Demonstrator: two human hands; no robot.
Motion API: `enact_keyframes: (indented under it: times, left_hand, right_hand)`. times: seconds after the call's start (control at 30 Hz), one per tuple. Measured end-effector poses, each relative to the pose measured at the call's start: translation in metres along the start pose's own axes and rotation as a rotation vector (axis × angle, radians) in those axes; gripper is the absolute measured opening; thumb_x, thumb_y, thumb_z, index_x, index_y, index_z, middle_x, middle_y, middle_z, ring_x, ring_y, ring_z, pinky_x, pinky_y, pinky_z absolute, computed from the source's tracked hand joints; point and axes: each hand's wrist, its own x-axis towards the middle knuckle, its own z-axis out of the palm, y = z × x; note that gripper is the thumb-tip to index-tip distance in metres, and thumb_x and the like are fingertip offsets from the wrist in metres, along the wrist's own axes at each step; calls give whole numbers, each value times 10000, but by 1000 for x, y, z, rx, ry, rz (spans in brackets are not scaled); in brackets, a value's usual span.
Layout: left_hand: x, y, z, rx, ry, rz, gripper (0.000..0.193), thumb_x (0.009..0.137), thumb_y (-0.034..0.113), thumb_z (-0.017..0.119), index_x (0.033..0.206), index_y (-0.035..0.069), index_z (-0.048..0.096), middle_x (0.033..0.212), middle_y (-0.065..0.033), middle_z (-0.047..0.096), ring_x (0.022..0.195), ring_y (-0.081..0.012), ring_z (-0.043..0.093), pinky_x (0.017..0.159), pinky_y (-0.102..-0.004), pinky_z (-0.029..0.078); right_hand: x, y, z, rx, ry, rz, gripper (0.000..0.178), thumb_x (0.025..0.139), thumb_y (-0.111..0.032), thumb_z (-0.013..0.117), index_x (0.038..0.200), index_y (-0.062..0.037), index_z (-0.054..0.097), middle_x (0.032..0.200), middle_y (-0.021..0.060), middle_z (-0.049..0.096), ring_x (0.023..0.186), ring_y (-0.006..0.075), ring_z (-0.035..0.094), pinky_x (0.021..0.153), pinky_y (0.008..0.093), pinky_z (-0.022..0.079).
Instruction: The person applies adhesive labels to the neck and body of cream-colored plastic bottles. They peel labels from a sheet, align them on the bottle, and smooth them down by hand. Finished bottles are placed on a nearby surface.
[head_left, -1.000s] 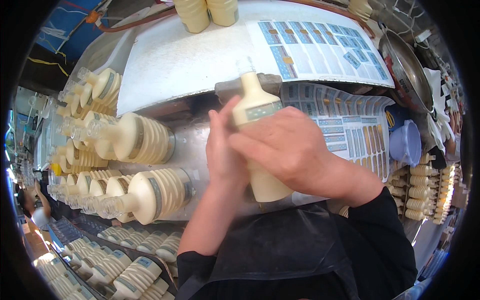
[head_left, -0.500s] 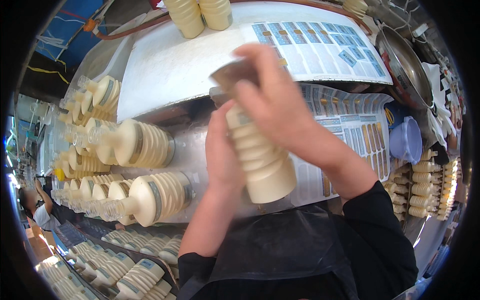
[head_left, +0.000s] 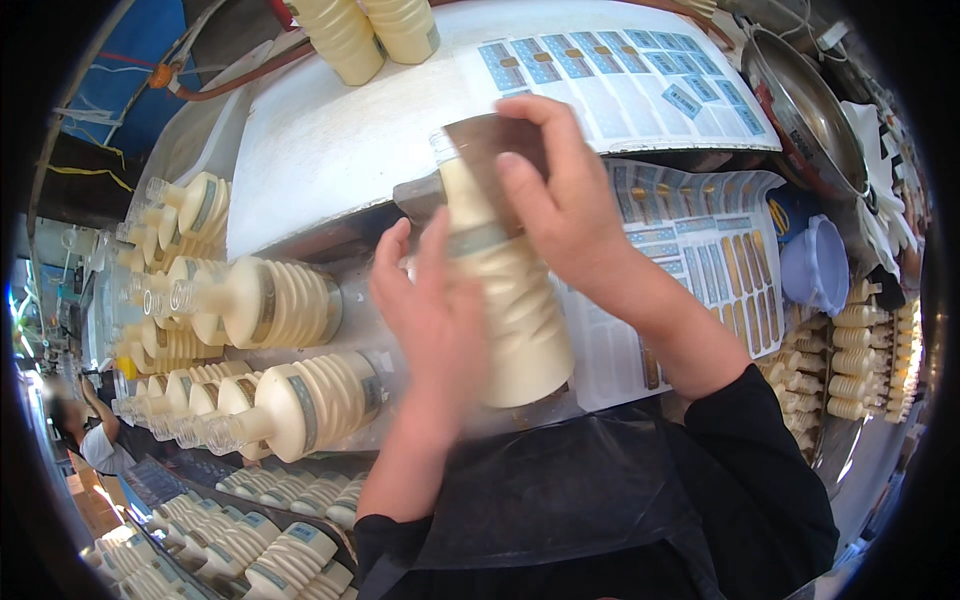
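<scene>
A cream bottle [head_left: 515, 325] with a ribbed, twisted body and a clear glass mouth leans in front of me, its base toward me. A grey-blue label band runs around its shoulder. My right hand [head_left: 570, 190] pinches a thin, flat brown piece [head_left: 490, 160] between thumb and fingers, held against the bottle's neck; its material I cannot make out. On the bottle's left side is my left hand [head_left: 430, 310], blurred, fingers spread apart; whether it touches the bottle is unclear.
Several like bottles [head_left: 290, 300] lie on their sides at left, more [head_left: 290, 555] lower left. Label sheets [head_left: 600, 90] rest on the white board [head_left: 340, 130] and beside my right arm. At right are a purple bucket [head_left: 815, 265] and a metal pan [head_left: 810, 100]. Another person [head_left: 95, 440] is far left.
My left hand has loosened from the bottle, its fingers spreading apart. My right hand and the brown piece have shifted slightly right and down, uncovering the bottle's neck and mouth.
</scene>
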Motion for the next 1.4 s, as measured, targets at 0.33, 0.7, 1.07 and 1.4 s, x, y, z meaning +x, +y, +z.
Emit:
enact_keyframes:
  times: [0.33, 0.7, 1.07, 1.4]
  left_hand:
    - [-29, -12, 7, -141, -136, -138, 952, 810, 225, 684, 1630, 55, 229, 1517, -279, 387, 1416, -436, 342, 1208, -518, 223]
    - [-33, -12, 9, -984, -171, -435, 970, 853, 161, 631, 1640, 8, 86, 1551, -230, 390, 1412, -302, 443, 1139, -430, 408]
    - [-28, 8, 7, -435, -163, -186, 921, 894, 222, 724, 1587, -29, 171, 1466, -284, 399, 1353, -444, 414, 1136, -532, 341]
    - [-20, 9, 8, -374, -158, -28, 896, 862, 175, 748, 1560, -40, 230, 1471, -300, 406, 1371, -468, 395, 1141, -531, 331]
  right_hand:
    - [-27, 43, -2, -135, 45, 54, 404, 1035, -136, 538, 1412, -30, 437, 1299, 217, 590, 1153, 376, 605, 1005, 434, 469]
    - [-19, 22, -8, 115, 96, 205, 398, 992, -76, 535, 1370, 4, 439, 1360, 243, 550, 1254, 411, 557, 1067, 457, 435]
    - [-5, -20, 26, -180, -50, 11, 358, 1000, -58, 515, 1345, 5, 441, 1282, 263, 542, 1141, 467, 573, 988, 499, 464]
    - [-3, -47, 53, -371, -216, 12, 365, 1085, -256, 350, 1350, -32, 463, 1239, 245, 543, 1059, 458, 582, 936, 514, 474]
